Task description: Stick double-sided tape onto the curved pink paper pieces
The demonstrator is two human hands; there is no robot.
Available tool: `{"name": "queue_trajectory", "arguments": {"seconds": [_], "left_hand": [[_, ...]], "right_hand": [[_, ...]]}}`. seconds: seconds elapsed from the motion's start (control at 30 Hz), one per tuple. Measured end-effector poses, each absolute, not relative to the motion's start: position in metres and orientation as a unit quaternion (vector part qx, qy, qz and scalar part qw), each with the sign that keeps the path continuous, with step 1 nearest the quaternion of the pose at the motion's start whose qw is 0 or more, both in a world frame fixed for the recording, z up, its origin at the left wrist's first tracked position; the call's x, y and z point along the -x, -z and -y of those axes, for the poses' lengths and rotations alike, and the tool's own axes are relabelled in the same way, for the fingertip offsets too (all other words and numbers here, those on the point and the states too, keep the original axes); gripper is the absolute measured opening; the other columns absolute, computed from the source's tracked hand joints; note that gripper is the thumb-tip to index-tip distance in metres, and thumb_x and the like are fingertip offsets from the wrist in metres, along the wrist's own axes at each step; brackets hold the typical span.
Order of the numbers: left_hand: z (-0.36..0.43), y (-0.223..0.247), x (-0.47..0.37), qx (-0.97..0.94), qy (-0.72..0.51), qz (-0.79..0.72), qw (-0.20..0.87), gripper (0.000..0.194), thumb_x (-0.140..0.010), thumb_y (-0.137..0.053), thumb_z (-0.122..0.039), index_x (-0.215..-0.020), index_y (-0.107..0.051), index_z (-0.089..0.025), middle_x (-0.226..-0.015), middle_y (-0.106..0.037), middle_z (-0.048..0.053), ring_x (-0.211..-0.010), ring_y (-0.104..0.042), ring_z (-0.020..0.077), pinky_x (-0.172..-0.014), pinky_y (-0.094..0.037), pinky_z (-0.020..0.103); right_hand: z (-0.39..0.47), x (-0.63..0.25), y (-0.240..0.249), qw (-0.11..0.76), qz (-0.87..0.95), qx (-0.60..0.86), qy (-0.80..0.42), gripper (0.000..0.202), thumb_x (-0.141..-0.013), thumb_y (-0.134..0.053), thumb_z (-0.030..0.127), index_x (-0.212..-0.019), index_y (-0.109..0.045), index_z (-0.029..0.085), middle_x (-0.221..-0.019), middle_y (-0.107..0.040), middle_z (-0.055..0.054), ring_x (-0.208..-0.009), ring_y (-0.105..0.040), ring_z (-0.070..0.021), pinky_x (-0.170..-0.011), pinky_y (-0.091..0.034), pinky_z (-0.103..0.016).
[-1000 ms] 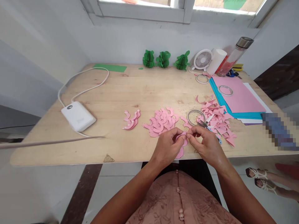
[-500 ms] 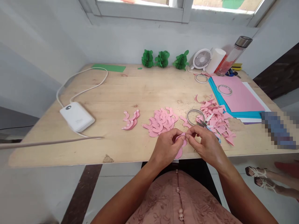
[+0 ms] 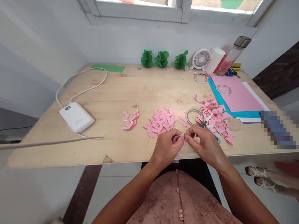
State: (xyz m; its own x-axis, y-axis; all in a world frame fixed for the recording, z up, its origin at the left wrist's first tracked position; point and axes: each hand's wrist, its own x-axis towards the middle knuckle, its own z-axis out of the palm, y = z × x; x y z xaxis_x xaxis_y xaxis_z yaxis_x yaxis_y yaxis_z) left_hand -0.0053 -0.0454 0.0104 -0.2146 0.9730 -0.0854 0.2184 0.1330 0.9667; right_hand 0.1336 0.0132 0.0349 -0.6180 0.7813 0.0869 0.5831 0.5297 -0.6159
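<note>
My left hand [image 3: 167,146] pinches a curved pink paper piece [image 3: 183,143] over the table's front edge. The fingertips of my right hand [image 3: 202,141] are pressed together at the right end of that piece; anything small between them is hidden. Just beyond my hands lies a heap of wavy pink cutouts [image 3: 161,121]. Left of it is a smaller group of cutouts [image 3: 131,120] with pale strips on them. A tape ring [image 3: 195,117] and scissors [image 3: 215,133] rest beside pink scraps [image 3: 220,119].
A white power bank [image 3: 77,117] with a cable is at the left. Green paper shapes [image 3: 161,59], a small fan [image 3: 201,59] and a bottle [image 3: 234,56] line the wall. Coloured sheets [image 3: 240,96] lie at the right. Another person's feet [image 3: 259,175] show at lower right.
The pink piece has turned and bent in my fingers, and less of it hangs below my left hand. Both hands stay in nearly the same place.
</note>
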Motion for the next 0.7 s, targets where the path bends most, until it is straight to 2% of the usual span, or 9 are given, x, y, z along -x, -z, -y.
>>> {"name": "queue_trajectory", "arguments": {"seconds": [0.17,0.33,0.7], "left_hand": [[0.0456,-0.0086,0.0041,-0.447,-0.472,-0.631,0.424,0.015,-0.074,-0.054,-0.024,-0.063,-0.059,-0.015,-0.056,-0.05,-0.004,-0.053,-0.042,0.009,-0.048,-0.033,0.019],[0.0465,-0.009,0.0036,-0.405,-0.496,-0.616,0.458,0.012,-0.073,-0.055,-0.023,-0.064,-0.058,-0.015,-0.054,-0.045,-0.005,-0.049,-0.038,0.0072,-0.045,-0.03,0.018],[0.0462,-0.0088,0.0038,-0.362,-0.544,-0.58,0.486,0.017,-0.075,-0.059,-0.028,-0.066,-0.06,-0.014,-0.06,-0.053,-0.002,-0.057,-0.044,0.0097,-0.053,-0.036,0.021]], "right_hand": [[-0.0133,-0.1329,-0.0346,0.188,0.854,0.398,-0.278,0.014,-0.084,-0.049,0.021,-0.072,-0.056,0.02,-0.07,-0.061,-0.001,-0.066,-0.054,-0.0156,-0.064,-0.039,-0.028],[-0.0132,-0.133,-0.036,0.198,0.841,0.404,-0.302,0.014,-0.084,-0.049,0.023,-0.072,-0.056,0.02,-0.069,-0.061,-0.001,-0.065,-0.054,-0.0151,-0.064,-0.039,-0.028],[-0.0101,-0.1351,-0.0334,0.232,0.788,0.42,-0.386,0.012,-0.083,-0.05,0.022,-0.078,-0.06,0.019,-0.074,-0.064,-0.001,-0.066,-0.054,-0.0139,-0.064,-0.042,-0.027]]}}
